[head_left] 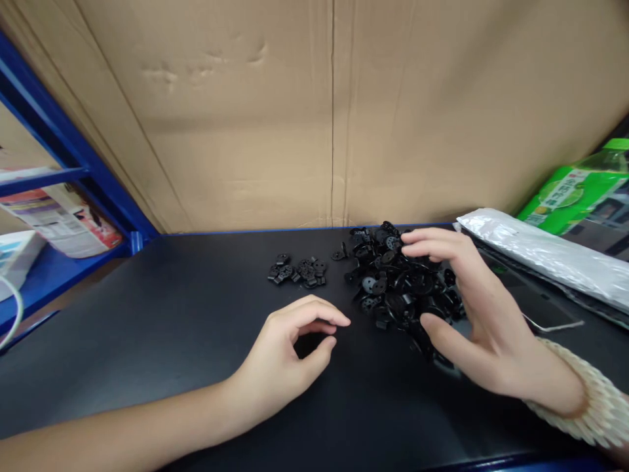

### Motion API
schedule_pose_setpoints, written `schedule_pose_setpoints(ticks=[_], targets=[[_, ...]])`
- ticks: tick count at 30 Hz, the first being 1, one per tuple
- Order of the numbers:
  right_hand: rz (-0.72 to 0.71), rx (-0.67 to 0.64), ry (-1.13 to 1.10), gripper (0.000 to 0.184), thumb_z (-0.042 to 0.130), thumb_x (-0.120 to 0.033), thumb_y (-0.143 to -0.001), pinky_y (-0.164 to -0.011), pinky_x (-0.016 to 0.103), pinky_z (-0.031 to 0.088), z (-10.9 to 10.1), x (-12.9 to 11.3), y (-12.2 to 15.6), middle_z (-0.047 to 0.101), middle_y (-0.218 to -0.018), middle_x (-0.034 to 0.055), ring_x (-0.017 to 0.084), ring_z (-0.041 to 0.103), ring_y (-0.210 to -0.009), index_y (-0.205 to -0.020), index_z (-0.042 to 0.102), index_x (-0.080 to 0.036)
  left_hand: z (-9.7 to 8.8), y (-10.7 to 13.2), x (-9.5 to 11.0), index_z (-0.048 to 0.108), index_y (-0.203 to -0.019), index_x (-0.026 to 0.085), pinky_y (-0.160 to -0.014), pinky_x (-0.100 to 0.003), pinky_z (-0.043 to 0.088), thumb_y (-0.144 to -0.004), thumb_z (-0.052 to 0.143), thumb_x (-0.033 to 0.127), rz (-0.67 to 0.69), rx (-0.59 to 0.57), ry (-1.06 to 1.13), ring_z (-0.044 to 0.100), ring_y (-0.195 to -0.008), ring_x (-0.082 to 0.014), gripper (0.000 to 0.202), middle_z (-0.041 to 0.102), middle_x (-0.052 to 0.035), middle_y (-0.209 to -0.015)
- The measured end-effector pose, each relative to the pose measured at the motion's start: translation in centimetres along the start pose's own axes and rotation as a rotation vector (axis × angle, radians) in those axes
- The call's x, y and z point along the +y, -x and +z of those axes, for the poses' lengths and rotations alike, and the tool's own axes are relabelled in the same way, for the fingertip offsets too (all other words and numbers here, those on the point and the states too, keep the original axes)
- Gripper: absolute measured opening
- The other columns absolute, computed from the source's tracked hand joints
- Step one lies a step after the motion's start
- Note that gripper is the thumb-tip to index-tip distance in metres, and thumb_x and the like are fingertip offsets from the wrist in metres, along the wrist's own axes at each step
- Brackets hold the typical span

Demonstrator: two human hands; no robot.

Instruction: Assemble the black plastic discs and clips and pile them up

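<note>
While the right hand (491, 328) spreads wide at frame right and the left hand (289, 354) half-curls at lower centre, both seemingly empty, the former hides part of the big pile (396, 278), right of centre; mid-frame, the small pile (305, 269) blurs together.

Small black round parts (400, 283) lie heaped beside a smaller cluster (305, 271)

Two piles of black parts (415, 283) on black tabletop (147, 328)
</note>
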State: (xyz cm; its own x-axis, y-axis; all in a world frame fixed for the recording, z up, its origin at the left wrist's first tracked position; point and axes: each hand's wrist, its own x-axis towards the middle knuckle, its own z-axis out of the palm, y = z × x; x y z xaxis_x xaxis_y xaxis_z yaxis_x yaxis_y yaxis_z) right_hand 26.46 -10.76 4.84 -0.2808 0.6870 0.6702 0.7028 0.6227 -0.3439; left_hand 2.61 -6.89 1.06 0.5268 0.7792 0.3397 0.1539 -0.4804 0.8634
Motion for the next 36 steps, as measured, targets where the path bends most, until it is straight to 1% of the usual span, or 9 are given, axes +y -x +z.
schedule_pose_setpoints(ticks=[3,8,11,13,16,23,29,33,36], targets=[[-0.005,-0.043,-0.128,0.045,0.053,-0.005,-0.071,-0.107,0.043,0.034,0.6,-1.7,1.0,0.049,-0.126,0.0115,0.028,0.041,-0.126,-0.114,0.052,-0.019,-0.2,-0.1,-0.5,0.071,-0.088,0.015,-0.078,-0.027,0.061,-0.081,0.057,0.006,0.013,-0.033,-0.009,0.069,-0.088,-0.0165,0.018,0.067,-0.0074,-0.100],[0.014,-0.285,-0.333,0.042,0.054,-0.003,-0.067,-0.098,0.034,0.044,1.9,-3.9,1.9,0.058,-0.114,0.0066,0.024,0.051,-0.112,-0.103,0.056,-0.025,-1.6,-0.8,-1.3,0.069,-0.087,0.015,-0.058,-0.021,0.056,-0.086,0.062,0.017,0.232,-0.026,-0.378,0.063,-0.059,-0.0110,0.007,0.070,-0.0029,-0.076],[0.034,-0.388,-0.422,0.042,0.053,0.001,-0.062,-0.091,0.032,0.049,2.5,-4.4,1.8,0.061,-0.106,0.0070,0.023,0.056,-0.103,-0.095,0.059,-0.023,-2.7,-1.4,-1.7,0.068,-0.097,0.015,-0.077,-0.034,0.055,-0.088,0.060,0.021,0.395,0.020,-0.755,0.066,-0.084,-0.0211,0.013,0.073,-0.0091,-0.097],[0.054,-0.431,-0.457,0.043,0.052,0.004,-0.059,-0.089,0.031,0.050,2.8,-4.3,1.8,0.062,-0.104,0.0081,0.022,0.057,-0.100,-0.093,0.061,-0.021,-3.2,-1.9,-2.0,0.066,-0.104,0.014,-0.086,-0.046,0.050,-0.087,0.062,0.026,0.415,-0.007,-0.972,0.059,-0.105,-0.0319,0.022,0.068,-0.0142,-0.117],[0.064,-0.478,-0.512,0.041,0.051,0.005,-0.057,-0.088,0.030,0.050,3.2,-4.1,1.8,0.061,-0.102,0.0086,0.021,0.057,-0.097,-0.090,0.062,-0.018,-3.6,-2.8,-2.4,0.061,-0.116,0.009,-0.084,-0.047,0.049,-0.090,0.059,0.025,0.389,-0.046,-1.118,0.058,-0.106,-0.0341,0.031,0.068,-0.0175,-0.115],[0.105,-0.528,-0.577,0.037,0.051,0.007,-0.060,-0.085,0.029,0.050,3.6,-4.6,1.9,0.061,-0.098,0.0081,0.019,0.058,-0.093,-0.086,0.063,-0.017,-4.0,-4.8,-3.9,0.068,-0.095,0.009,-0.076,-0.044,0.052,-0.091,0.056,0.017,0.462,-0.054,-1.091,0.066,-0.089,-0.0295,0.014,0.074,-0.0141,-0.096],[0.182,-0.500,-0.664,0.033,0.051,0.004,-0.063,-0.081,0.029,0.049,3.8,-4.5,2.0,0.061,-0.092,0.0057,0.018,0.058,-0.088,-0.084,0.061,-0.018,-4.8,-4.2,-3.8,0.068,-0.093,0.011,-0.078,-0.033,0.057,-0.096,0.044,0.012,0.615,-0.012,-1.004,0.069,-0.088,-0.0217,0.024,0.074,-0.0127,-0.092],[0.479,-0.520,-0.834,0.028,0.052,-0.003,-0.072,-0.072,0.031,0.050,4.5,-3.9,2.4,0.059,-0.089,0.0048,0.017,0.058,-0.080,-0.094,0.060,-0.018,-3.9,-1.6,-1.9,0.070,-0.098,0.013,-0.084,-0.037,0.058,-0.096,0.045,0.013,0.794,-0.011,-0.864,0.070,-0.095,-0.0244,0.025,0.075,-0.0135,-0.096],[0.643,-0.522,-1.157,0.030,0.053,-0.017,-0.087,-0.072,0.031,0.052,5.1,-3.5,2.6,0.058,-0.099,0.0062,0.016,0.059,-0.082,-0.117,0.053,-0.020,-2.2,1.3,0.1,0.065,-0.118,0.021,-0.091,-0.042,0.058,-0.097,0.045,0.015,0.762,0.041,-0.638,0.068,-0.105,-0.0253,0.029,0.075,-0.0089,-0.106]])
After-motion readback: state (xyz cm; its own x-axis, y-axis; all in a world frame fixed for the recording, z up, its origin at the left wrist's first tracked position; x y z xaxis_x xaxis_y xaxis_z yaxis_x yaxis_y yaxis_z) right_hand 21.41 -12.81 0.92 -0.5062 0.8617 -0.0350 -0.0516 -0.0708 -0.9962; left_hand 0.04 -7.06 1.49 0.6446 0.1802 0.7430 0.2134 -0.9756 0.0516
